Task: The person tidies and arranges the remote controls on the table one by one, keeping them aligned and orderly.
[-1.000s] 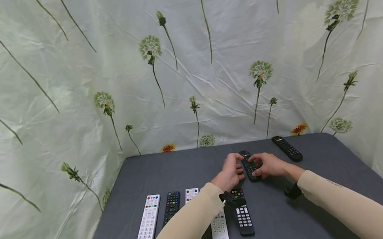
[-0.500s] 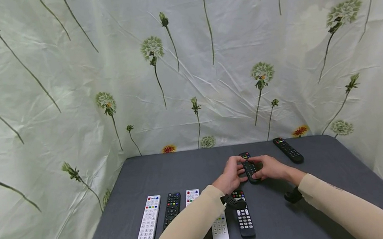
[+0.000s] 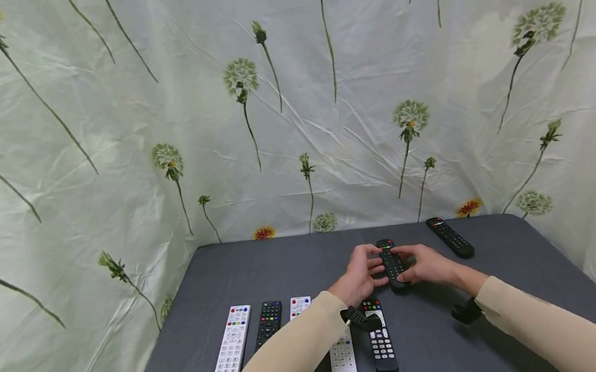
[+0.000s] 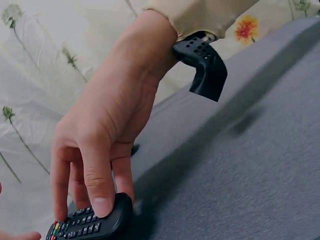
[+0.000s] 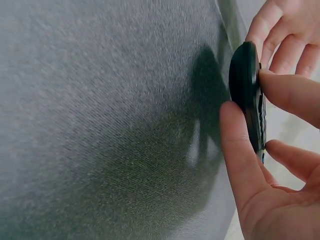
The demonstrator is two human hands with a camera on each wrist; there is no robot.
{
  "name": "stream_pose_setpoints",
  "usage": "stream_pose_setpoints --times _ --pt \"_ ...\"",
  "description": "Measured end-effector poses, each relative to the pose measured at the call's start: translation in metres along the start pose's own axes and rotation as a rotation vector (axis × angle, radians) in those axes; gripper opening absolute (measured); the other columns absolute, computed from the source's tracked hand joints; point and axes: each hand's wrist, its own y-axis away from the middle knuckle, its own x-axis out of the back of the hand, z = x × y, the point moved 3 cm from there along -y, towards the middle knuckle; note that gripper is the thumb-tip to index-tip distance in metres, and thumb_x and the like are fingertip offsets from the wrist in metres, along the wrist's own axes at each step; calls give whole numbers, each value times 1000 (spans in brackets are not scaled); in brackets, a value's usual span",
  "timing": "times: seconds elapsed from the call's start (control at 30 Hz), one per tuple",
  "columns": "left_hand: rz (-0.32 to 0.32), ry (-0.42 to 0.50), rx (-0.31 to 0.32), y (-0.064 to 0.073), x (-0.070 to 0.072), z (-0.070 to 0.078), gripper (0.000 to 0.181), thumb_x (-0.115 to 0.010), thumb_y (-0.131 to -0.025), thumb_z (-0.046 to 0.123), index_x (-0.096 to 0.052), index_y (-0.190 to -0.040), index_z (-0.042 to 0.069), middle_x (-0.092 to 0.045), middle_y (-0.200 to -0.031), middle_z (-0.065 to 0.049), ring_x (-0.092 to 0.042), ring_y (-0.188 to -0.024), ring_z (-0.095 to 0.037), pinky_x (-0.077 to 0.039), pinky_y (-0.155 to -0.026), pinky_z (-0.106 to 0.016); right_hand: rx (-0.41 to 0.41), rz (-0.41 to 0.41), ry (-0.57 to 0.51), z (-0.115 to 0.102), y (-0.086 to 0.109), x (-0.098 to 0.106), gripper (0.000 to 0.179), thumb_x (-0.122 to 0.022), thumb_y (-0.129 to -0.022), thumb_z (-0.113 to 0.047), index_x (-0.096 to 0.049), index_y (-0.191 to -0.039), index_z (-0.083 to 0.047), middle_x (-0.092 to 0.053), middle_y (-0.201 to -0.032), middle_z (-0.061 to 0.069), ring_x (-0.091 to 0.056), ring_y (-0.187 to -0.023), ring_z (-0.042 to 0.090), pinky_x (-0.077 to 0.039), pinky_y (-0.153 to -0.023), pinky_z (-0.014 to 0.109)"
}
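Observation:
A black remote control [image 3: 393,267] with coloured buttons near its far end is between the two hands, toward the back of the dark table. My right hand [image 3: 427,264] pinches it from above. In the left wrist view the right thumb presses on the keys near the remote's rounded end [image 4: 125,210]. A right finger lies along its underside in the right wrist view, where a shadow falls on the cloth beside the remote [image 5: 242,85]. My left hand [image 3: 355,277] is at the remote's left side, fingers extended and fingertips close to its edge.
Another black remote [image 3: 450,237] lies at the back right. In front lie a white remote [image 3: 231,350], a black one [image 3: 268,324] and several more, partly hidden under the left forearm [image 3: 288,361]. A floral curtain [image 3: 288,106] hangs behind the dark table [image 3: 263,265].
The remote between the hands has come slightly nearer, its near end lower in view. The right wrist has drawn back a little. The head view has tilted up slightly; the other remotes stay put.

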Motion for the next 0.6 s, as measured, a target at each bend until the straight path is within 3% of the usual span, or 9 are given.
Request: stream_pose_setpoints --times 0.37,0.6 --pt "-81 -21 -10 32 -4 -4 47 -58 -79 16 -59 -121 -5 -56 -123 -24 -50 -114 -41 -47 -95 -63 67 -28 9 -8 31 -4 79 -79 -83 -5 -38 -151 3 -55 -120 24 -69 -77 25 -58 -66 46" --pt "-167 -38 -23 59 1 -5 60 -53 -81 15 -49 -139 -2 -54 -129 -25 -48 -120 -43 -46 -97 -62 66 -48 -12 -16 54 -12 81 -80 -83 -9 -38 -151 1 -55 -121 23 -67 -75 25 -57 -65 46"
